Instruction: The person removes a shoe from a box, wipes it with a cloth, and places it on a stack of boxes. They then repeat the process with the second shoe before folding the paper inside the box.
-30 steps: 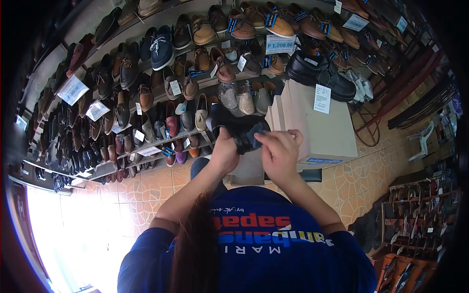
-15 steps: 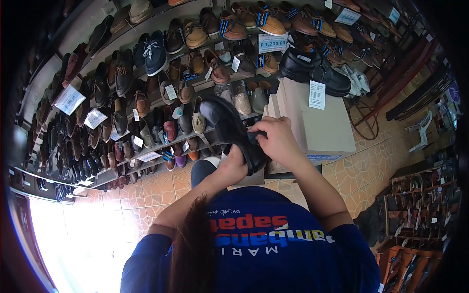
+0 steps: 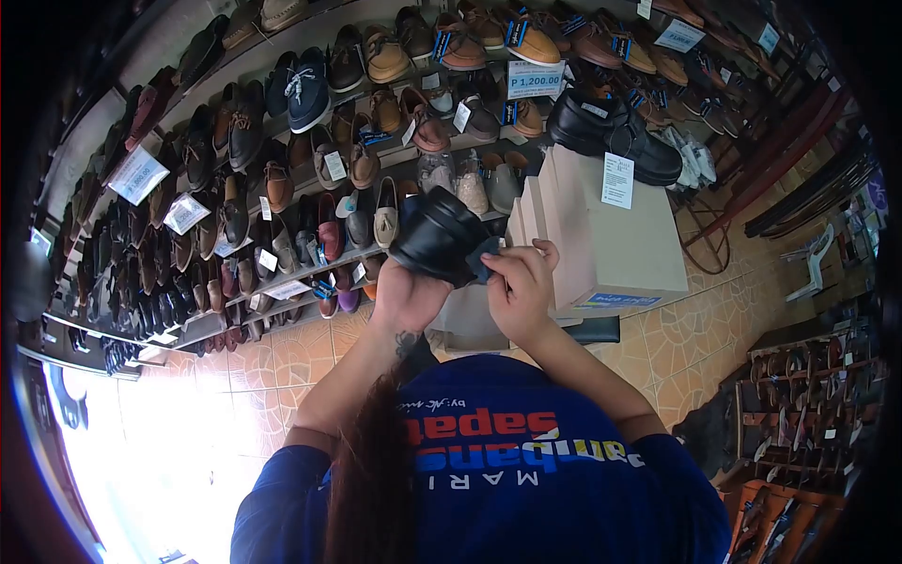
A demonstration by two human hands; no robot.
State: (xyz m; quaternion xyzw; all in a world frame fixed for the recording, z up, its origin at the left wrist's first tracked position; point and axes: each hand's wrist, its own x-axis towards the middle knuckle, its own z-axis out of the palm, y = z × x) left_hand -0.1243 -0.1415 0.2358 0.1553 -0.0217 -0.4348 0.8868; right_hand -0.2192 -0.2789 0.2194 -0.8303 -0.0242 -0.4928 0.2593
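Note:
A black leather shoe (image 3: 440, 237) is held up in front of the shelves, its heel end turned toward me. My left hand (image 3: 412, 293) supports it from below, fingers partly hidden behind the shoe. Pinched in my right hand (image 3: 522, 287) is a small dark cloth (image 3: 483, 261), which touches the right side of the shoe. A pair of black shoes (image 3: 615, 136) with a white tag (image 3: 617, 180) sits on top of pale boxes (image 3: 625, 244), to the right of my hands.
Shelves of brown, black and coloured shoes (image 3: 282, 183) with price cards (image 3: 535, 79) stretch ahead and to the left. Racks of footwear (image 3: 808, 395) stand at the right. A white plastic chair (image 3: 816, 263) is farther back on the tiled floor (image 3: 676, 329).
The shoe has turned in my left hand, from its length showing to its heel end facing me. My left hand has shifted left and under it; my right hand has moved slightly lower with the cloth.

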